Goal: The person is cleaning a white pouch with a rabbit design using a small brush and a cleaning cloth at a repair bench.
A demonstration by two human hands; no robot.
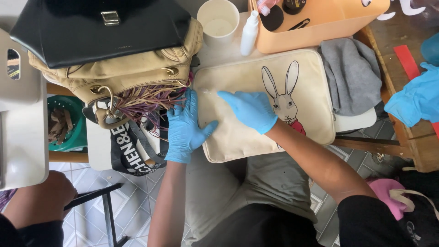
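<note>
The cream pouch [256,98] with a rabbit print lies flat on the small white table [356,122], directly in front of the person. Left hand [185,126], in a blue glove, lies flat and spread on the pouch's left edge, gripping nothing. Right hand [249,109], also gloved, presses its fingers on the upper left panel; whether something small is pinched under the fingertips cannot be told. To do the step well, keep the left palm as an anchor so the fabric stays taut, and work the right hand in short passes over one patch at a time.

Obstructions, largest first: the tan leather bag [123,71] with a black bag [98,27] stacked on it crowds the left edge; the orange box [320,23] limits the far edge; the grey cloth [352,75] touches the right side; the paper cup [218,20] and white bottle [249,33] stand near, easily knocked
</note>
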